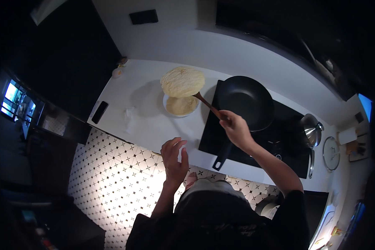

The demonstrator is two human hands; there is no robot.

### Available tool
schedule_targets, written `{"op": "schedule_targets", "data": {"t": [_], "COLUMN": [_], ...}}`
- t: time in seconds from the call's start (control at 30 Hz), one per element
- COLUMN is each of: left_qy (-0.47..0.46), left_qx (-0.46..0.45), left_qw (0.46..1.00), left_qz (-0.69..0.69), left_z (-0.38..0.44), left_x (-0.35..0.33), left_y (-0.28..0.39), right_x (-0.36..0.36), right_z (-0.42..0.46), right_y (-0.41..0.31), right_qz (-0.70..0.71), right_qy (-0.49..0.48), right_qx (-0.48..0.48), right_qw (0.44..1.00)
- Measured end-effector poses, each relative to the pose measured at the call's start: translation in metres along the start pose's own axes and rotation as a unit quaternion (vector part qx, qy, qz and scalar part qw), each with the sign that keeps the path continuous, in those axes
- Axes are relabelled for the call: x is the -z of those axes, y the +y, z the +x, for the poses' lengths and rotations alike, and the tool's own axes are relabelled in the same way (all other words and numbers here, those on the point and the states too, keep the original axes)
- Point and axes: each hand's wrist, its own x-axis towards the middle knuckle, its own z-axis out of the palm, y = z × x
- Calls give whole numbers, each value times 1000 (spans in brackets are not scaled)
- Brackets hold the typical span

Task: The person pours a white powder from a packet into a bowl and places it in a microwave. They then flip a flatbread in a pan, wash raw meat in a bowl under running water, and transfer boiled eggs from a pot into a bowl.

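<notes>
My right hand (pixel 236 128) grips the handle of a wooden spoon or spatula (pixel 210 106). At the far end of that utensil is a large round sheet of pale yellow dough or pancake (pixel 182 82), which hides the utensil's tip. Partly beneath it in view, a white bowl (pixel 164 106) on the counter holds a pale yellow, thick mixture (pixel 181 105). My left hand (pixel 175 154) hovers near the counter's front edge, fingers apart and slightly curled, holding nothing. A dark frying pan (pixel 245 101) sits on the black cooktop (pixel 278 140), its handle pointing towards me.
On the left of the white counter (pixel 143 125) lie a dark phone (pixel 100 112), crumpled clear plastic (pixel 129 118) and eggshell (pixel 117 73). At the right stand a metal pot (pixel 311 130) and a glass lid (pixel 331 153). A dark cabinet or shelf overhangs the back right.
</notes>
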Motion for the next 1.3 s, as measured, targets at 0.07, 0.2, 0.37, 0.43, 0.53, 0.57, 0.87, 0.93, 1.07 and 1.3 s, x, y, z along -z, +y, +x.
{"op": "schedule_targets", "data": {"t": [0.07,0.2,0.37,0.43,0.53,0.57,0.87,0.93,1.07,1.3], "left_qy": [6,19,25,18,2,-3,-51,-58,-49,-97], "left_qx": [20,33,73,85,88,88,100,92,85,9], "left_qw": [1000,999,997,996,996,996,993,993,995,987], "left_qz": [-5,23,7,-8,-23,-25,-29,-37,-5,131], "left_z": [2,1,-4,-7,-10,-9,0,8,22,95], "left_x": [16,42,59,60,58,57,49,36,22,-43], "left_y": [-16,-50,-76,-86,-98,-99,-114,-121,-146,-184], "right_x": [-45,-116,-153,-159,-159,-155,-72,-85,-114,-87], "right_z": [13,23,16,17,28,41,119,105,73,78], "right_y": [7,31,47,50,49,45,-51,-20,7,-20], "right_qz": [15,-45,-102,-111,-141,-157,-149,-218,-180,-177], "right_qy": [14,48,23,8,-18,-46,-216,-165,-69,-72], "right_qx": [15,-21,-92,-94,-89,-94,-227,-163,-84,-82], "right_qw": [1000,998,990,989,986,982,938,948,978,978]}}
